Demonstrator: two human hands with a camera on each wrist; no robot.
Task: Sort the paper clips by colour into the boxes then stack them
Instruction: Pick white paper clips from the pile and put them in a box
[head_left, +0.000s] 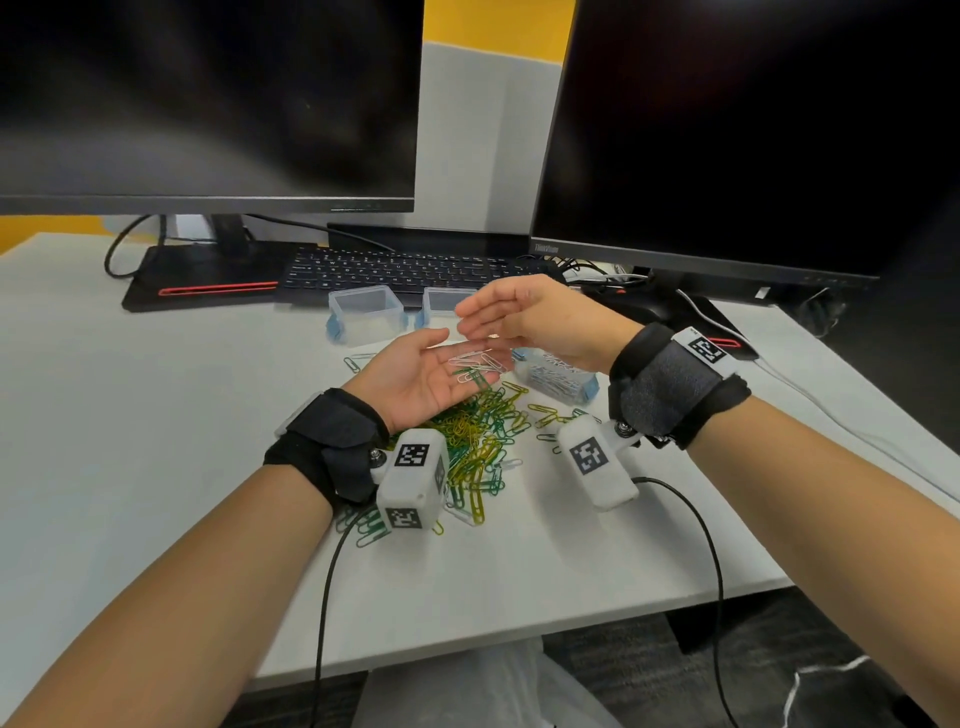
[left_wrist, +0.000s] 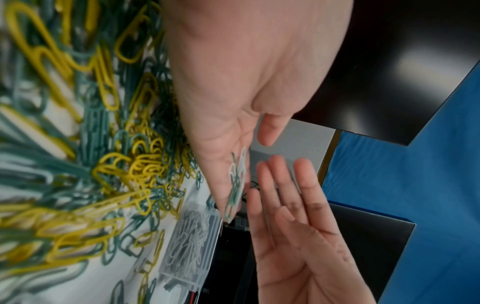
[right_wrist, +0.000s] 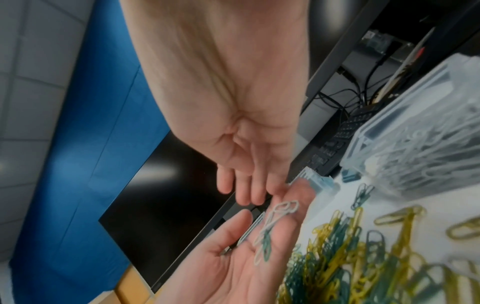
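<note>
Yellow & green paper clips (head_left: 478, 441) lie heaped on desk (head_left: 156, 415) nearest. Above them left hand (head_left: 421, 374), palm up, fingers straight, carries few white/green clips (head_left: 475, 366); right hand (head_left: 540, 317) hovers just over, fingers straight, holding nothing. Box w/ white clips (head_left: 558, 376) sits beside heap, 2 empty boxes (head_left: 366, 314) farther back.

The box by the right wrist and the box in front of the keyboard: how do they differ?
The box by the right wrist holds a heap of white paper clips; the box in front of the keyboard looks empty. The first sits beside the loose pile of green and yellow clips; the second stands farther back, against the keyboard. Both are clear plastic, blue-trimmed and lidless.
</note>
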